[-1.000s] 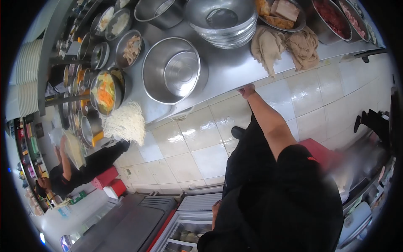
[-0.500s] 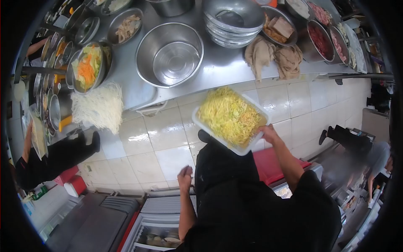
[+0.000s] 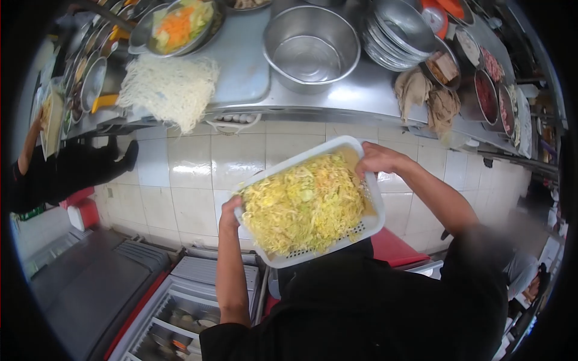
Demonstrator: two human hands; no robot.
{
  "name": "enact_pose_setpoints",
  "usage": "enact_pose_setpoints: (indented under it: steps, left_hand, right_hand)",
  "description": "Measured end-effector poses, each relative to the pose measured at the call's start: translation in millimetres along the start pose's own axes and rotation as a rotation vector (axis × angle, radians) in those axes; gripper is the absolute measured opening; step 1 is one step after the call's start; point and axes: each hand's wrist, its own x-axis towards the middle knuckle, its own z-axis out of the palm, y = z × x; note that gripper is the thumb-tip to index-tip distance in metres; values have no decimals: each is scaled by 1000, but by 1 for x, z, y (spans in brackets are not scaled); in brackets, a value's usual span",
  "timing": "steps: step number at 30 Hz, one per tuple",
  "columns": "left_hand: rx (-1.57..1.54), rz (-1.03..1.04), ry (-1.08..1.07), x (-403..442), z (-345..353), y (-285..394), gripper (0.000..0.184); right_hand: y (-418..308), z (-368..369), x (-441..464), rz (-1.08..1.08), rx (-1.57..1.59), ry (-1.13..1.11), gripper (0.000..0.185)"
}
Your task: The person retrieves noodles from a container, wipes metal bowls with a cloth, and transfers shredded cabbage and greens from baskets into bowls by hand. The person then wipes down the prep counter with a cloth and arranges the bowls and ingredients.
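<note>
A white perforated plastic basket (image 3: 378,207) full of shredded yellow-green cabbage (image 3: 304,201) is held over the floor, between the counter and my body. My left hand (image 3: 230,213) grips its left rim. At the upper right corner, my right hand (image 3: 380,159) is closed on the rim. Beyond the basket, a large steel pot (image 3: 311,51) with nothing in it stands on the steel counter (image 3: 301,99). White noodles (image 3: 168,87) lie to the left of the pot, by a pale cutting board (image 3: 244,66).
Stacked steel bowls (image 3: 400,33), brown cloths (image 3: 442,108) and meat containers (image 3: 486,96) stand at the right of the counter. A bowl of carrot and cabbage (image 3: 180,27) is at upper left. A co-worker (image 3: 60,171) is at far left. Open drawers (image 3: 180,316) are below.
The basket, first out of view, then held by my right hand alone, is now turned and nearer. My left hand has risen and taken its left side. The view has shifted.
</note>
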Motion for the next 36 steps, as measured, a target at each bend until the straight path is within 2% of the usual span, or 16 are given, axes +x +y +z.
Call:
enact_pose_setpoints:
  steps: [2,4,8,10,11,13,14,16,19,20,22,23,28,30,31,36]
  left_hand:
    - [-9,136,220,-29,-24,-9,74]
    - [-153,237,271,-62,-36,-13,75]
    - [-313,533,466,-130,25,9,75]
    - [-317,680,438,-158,20,0,74]
    - [-324,700,437,-169,23,-4,74]
    - [-431,795,650,-188,46,-6,70]
    - [-442,821,660,-190,58,-4,70]
    - [-493,957,756,-193,78,0,61]
    - [-428,1111,785,-180,71,-6,60]
    - [-473,1128,746,-170,73,-5,60]
    - [-507,1158,691,-155,86,1,60]
    - [-497,1163,617,-146,95,5,61]
    - [-344,1174,456,-128,100,-3,72]
    - [-454,996,49,-138,86,-2,85]
    - [-442,921,223,-137,93,10,97]
    - [-346,856,290,-110,152,82,95]
  right_hand:
    - [-40,8,9,-5,-120,77,42]
    - [-72,16,22,-89,-234,26,40]
    - [-130,47,10,-299,-249,-97,53]
    - [-131,68,19,-547,133,-166,67]
    - [-129,78,16,-556,115,-168,67]
    - [-119,100,8,-747,507,48,85]
    - [-110,111,2,-760,487,29,85]
    - [-95,132,-10,-663,774,-190,101]
    - [-100,169,-16,-816,589,-378,106]
    - [-111,174,-19,-880,531,-338,101]
    - [-128,161,-20,-717,741,-581,89]
    - [-134,151,-21,-709,737,-511,80]
    - [-133,98,-21,-692,741,-371,82]
    - [-142,75,-35,-704,781,-404,80]
    - [-140,65,-33,-706,753,-410,80]
    - [-128,21,3,-646,625,-517,76]
